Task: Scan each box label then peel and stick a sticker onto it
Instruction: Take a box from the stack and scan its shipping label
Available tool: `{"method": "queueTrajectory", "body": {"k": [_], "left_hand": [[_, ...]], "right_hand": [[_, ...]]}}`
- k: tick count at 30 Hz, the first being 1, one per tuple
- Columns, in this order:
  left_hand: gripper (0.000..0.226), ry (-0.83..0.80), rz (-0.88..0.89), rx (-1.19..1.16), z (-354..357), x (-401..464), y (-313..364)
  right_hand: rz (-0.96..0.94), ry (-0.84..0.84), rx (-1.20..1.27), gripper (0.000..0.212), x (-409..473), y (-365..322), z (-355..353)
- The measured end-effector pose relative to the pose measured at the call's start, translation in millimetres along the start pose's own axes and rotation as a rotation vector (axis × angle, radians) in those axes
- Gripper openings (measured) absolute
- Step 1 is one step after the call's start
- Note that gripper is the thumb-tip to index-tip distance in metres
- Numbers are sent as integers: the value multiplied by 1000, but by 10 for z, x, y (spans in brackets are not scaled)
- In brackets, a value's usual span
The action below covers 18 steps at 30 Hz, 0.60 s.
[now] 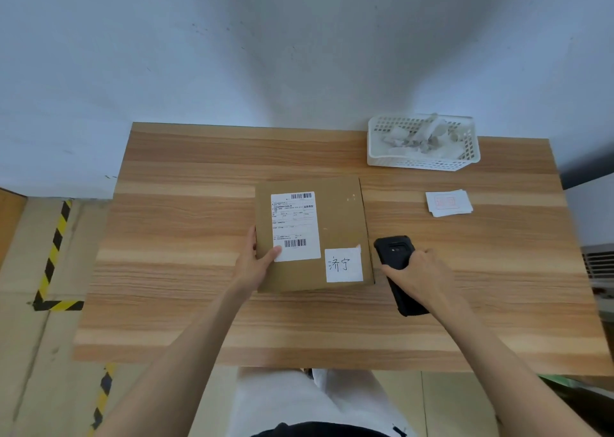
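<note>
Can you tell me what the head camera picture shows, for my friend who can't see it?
A left hand holds a flat brown cardboard box on a wooden table, thumb on its white printed shipping label, while the right hand grips a black handheld scanner beside it.

Pretty even, soft daylight-ish lighting, no harsh glare. A big dim shadow fans up the far wall [299, 54]. Wide-angle warp bends the edges, and everything's slightly soft, maybe compression.

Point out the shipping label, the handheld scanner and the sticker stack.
shipping label [294, 225], head view, middle of the sheet
handheld scanner [393, 248], head view, top end
sticker stack [448, 203], head view, top sticker
</note>
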<state>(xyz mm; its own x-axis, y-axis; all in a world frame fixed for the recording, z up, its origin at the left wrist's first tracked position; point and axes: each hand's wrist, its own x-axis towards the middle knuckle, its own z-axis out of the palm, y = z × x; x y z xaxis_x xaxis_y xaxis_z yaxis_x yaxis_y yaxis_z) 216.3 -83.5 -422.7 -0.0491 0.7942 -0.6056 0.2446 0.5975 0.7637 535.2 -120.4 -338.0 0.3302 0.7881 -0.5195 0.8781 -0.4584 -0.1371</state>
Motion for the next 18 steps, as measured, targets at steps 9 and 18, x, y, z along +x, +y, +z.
{"method": "queueTrajectory", "body": {"k": [9, 18], "left_hand": [[64, 8, 28, 25, 21, -5, 20], [66, 25, 6, 81, 26, -9, 28]], "right_hand": [[75, 3, -3, 47, 146, 537, 756], [120, 7, -11, 67, 210, 566, 1027]]}}
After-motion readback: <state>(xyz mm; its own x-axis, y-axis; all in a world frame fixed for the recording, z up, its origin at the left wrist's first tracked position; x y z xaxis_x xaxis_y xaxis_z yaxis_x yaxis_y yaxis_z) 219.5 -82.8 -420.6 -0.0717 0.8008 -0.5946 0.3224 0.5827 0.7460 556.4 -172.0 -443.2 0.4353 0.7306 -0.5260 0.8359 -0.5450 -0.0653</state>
